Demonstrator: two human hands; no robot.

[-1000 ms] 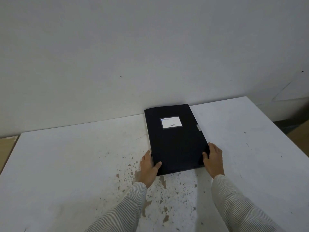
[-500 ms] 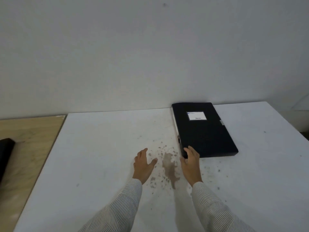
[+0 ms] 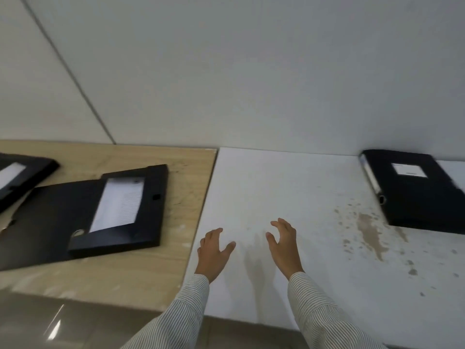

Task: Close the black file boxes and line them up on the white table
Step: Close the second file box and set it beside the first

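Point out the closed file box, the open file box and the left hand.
closed file box [image 3: 417, 197], head view, black lid below the label
open file box [image 3: 153, 197], head view, right wall
left hand [image 3: 212, 253], head view, back of hand

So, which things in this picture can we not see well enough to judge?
- Far-left file box, head view: cut off by the left edge; its full shape is unknown.
- Closed file box on the white table: the right edge cuts off its far side.
- Paper in the open file box: text blurred, unreadable.
- Closed box's label: print too small.
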